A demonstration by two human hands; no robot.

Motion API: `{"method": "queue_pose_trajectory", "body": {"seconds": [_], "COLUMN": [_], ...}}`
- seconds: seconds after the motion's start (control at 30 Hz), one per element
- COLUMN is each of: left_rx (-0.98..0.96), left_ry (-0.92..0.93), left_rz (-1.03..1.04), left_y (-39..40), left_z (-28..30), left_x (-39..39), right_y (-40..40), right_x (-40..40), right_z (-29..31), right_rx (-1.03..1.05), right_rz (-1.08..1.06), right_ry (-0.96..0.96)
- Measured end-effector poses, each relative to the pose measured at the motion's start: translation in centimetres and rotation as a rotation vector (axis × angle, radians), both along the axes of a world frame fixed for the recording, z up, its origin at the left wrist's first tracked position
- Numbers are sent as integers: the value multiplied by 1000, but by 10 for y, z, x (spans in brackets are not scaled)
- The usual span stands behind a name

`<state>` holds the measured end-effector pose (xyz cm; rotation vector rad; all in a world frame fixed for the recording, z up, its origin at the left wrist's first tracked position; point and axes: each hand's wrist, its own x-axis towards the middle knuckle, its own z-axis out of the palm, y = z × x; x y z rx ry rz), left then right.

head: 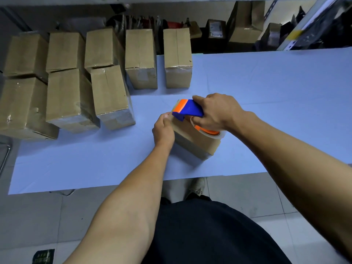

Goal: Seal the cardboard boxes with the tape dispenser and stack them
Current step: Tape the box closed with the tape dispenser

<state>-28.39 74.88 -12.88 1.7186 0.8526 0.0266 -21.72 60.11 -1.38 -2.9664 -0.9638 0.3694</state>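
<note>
We look down at a small cardboard box (196,141) lying on a pale blue surface (266,82), near its front edge and directly below us. A blue and orange tape dispenser (188,109) sits on top of the box, its clear tape roll toward the right end. Our right hand (215,112) is curled around the dispenser's handle, gripping it. Our left hand (164,130) rests against the box's left end, with thumb and fingertip pinching at what looks like the tape's loose end by the dispenser's front; the tape itself is too clear to make out.

To the left and behind stand more boxes: a group of stacked boxes (62,82) crowded at the surface's left end, and two single boxes (160,58) upright at the back. Cluttered shelves lie beyond.

We judge this as the start of a tape strip. The risk is the tape end slipping from the left pinch before it sticks, so it springs back or folds onto itself. The light box could also slide when the dispenser is pulled, leaving the strip crooked off the seam.
</note>
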Motion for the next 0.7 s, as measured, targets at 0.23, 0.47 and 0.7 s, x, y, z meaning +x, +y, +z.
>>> {"method": "queue_pose_trajectory", "body": {"seconds": [0.23, 0.47, 0.7], "left_rx": [115, 136, 227], "left_ry": [52, 28, 27], "left_rz": [6, 41, -76], "left_y": [-7, -5, 17], "left_z": [5, 8, 9], "left_x": [5, 6, 11], "right_y": [-29, -13, 0], "right_x": [-20, -13, 0], "right_z": [-5, -13, -14], "right_rx": [29, 14, -4], "right_rz": [-56, -55, -5], "right_ry": [-28, -28, -57]}}
